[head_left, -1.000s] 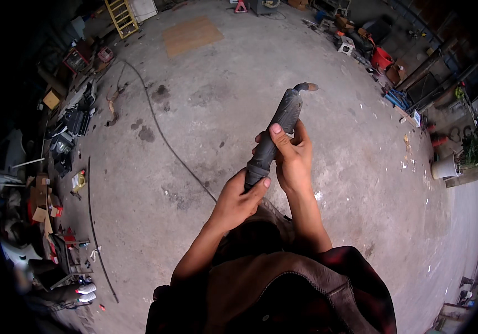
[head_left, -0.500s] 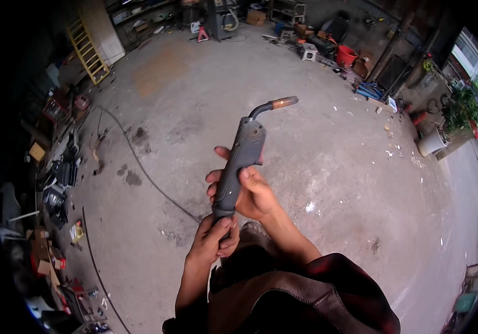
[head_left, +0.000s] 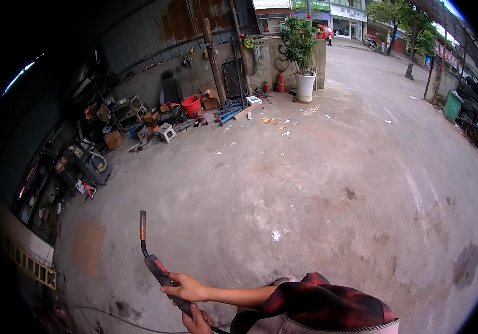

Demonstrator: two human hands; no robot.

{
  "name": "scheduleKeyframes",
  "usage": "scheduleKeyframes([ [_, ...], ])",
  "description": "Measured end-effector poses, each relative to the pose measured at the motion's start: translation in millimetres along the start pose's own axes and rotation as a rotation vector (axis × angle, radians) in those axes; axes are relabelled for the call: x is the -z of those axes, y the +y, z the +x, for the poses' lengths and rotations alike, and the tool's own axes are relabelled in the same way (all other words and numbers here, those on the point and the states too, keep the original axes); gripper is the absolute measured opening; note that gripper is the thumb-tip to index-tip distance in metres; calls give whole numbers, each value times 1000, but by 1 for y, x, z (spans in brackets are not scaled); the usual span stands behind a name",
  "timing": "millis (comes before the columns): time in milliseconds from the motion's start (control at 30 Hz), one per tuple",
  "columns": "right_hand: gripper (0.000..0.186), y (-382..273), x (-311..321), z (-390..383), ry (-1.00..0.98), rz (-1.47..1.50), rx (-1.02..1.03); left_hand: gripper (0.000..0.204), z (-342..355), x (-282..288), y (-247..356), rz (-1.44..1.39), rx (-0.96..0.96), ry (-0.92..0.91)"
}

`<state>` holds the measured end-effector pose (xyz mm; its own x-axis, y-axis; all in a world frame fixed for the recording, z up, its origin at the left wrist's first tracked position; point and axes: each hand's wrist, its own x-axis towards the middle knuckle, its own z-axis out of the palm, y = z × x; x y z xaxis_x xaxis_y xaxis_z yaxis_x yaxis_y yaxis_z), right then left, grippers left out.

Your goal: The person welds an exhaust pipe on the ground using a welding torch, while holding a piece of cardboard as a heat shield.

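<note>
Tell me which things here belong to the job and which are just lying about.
With the job:
- welding torch, held by left fingers and right fingers

Apparently just lying or standing about:
- red bucket
- white stool
- yellow ladder
- brown sheet
- potted plant

Welding torch (head_left: pixel 158 269) in two-handed grip (head_left: pixel 189 287)

Open passage over the concrete floor (head_left: pixel 305 206), right of the welding torch (head_left: pixel 157 269). Obstructions beyond: white stool (head_left: pixel 167 132), red bucket (head_left: pixel 192 106), potted plant (head_left: pixel 300 47); all well apart from the torch.
</note>
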<state>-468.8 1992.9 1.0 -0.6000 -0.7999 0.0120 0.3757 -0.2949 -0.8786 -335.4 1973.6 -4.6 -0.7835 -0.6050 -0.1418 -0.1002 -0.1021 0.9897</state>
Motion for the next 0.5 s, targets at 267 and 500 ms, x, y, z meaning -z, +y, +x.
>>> scheduleKeyframes([
  [267,32,-4,-12,2,90,258,-61,23,-4,1,24,-14,28,-63],
  [500,41,-17,-17,-7,30,481,-152,29,-9,6,30,-121,135,-233],
])
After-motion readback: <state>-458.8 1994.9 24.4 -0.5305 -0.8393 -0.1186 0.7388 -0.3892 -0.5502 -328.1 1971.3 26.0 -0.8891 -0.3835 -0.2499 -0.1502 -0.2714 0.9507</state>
